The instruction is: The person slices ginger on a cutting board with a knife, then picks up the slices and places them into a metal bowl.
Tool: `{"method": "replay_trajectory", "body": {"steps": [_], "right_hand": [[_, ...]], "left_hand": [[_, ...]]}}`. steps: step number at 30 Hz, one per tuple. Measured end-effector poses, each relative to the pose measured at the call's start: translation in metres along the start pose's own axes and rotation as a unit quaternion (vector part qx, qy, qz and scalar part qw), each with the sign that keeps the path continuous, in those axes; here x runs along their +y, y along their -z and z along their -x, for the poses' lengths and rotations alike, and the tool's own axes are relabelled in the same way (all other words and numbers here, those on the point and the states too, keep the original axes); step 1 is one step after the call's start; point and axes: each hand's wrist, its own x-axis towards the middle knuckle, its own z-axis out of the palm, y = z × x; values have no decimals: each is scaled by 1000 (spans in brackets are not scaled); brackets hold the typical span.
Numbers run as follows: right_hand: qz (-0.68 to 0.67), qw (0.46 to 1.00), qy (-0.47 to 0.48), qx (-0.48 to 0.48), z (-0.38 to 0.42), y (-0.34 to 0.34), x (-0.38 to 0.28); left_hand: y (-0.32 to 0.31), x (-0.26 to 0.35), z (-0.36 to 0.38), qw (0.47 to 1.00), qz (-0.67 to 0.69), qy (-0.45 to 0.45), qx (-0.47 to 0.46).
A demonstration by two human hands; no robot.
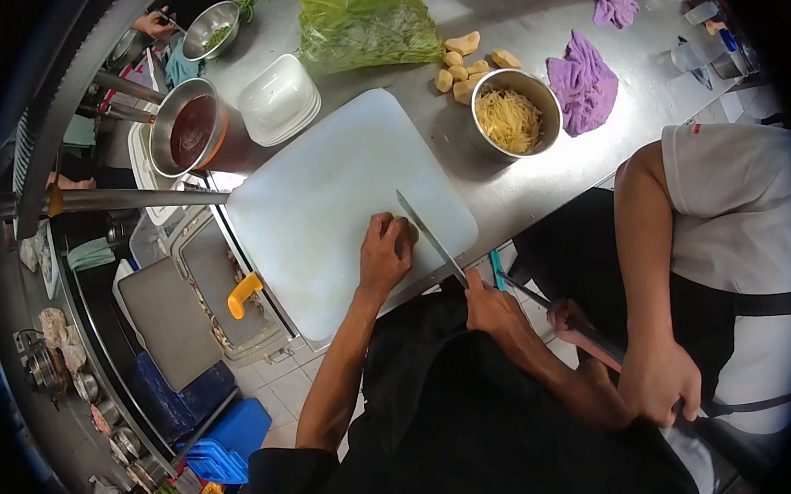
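My right hand (494, 306) is wrapped round the handle of a kitchen knife (429, 231), whose blade points away from me over the white cutting board (330, 177). Close to the left side of the blade, my left hand (386, 253) rests on the board with its fingers curled down. Whatever those fingers hold, if anything, is hidden. Beyond the board's right corner stands a steel pot (555, 114) of pale yellow shreds (510, 121). Several peeled yellow pieces (463, 44) lie just behind it.
A co-worker's hand (660, 381) grips a dark pole close to my right arm. Purple cloths (583, 83) lie on the steel table (516, 201). A green plastic bag (367, 18), stacked white dishes (276, 100) and a pot of dark red liquid (194, 133) stand behind the board.
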Motion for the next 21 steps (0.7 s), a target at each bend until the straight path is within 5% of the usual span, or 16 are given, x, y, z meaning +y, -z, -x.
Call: {"method": "replay_trajectory", "body": {"steps": [21], "right_hand": [[-32,999,-19,26,-3,-39,15]], "left_hand": [[3,-6,-1,999,27,-14,-29]]}}
